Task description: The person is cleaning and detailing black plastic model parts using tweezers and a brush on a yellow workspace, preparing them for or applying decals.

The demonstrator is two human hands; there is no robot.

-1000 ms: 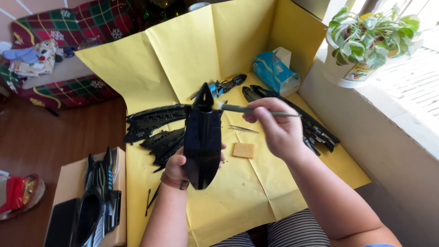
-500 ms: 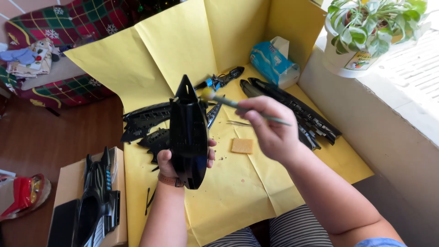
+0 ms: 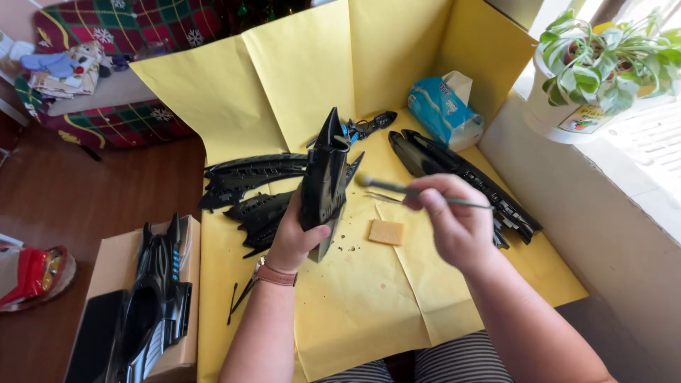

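Glossy black plastic on the tall pointed model hull (image 3: 323,177) gripped in the left hand (image 3: 294,237). Thin brush with a dull grey metal handle (image 3: 418,191) pinched in the right hand (image 3: 454,227). Matt, creased yellow paper sheet (image 3: 369,298) beneath. Rough tan sponge square (image 3: 386,232) at 4 o'clock from the hull. Crinkly, shiny blue plastic tissue pack (image 3: 443,113) at 1 o'clock. Matt brown cardboard box (image 3: 113,262) at 8 o'clock.
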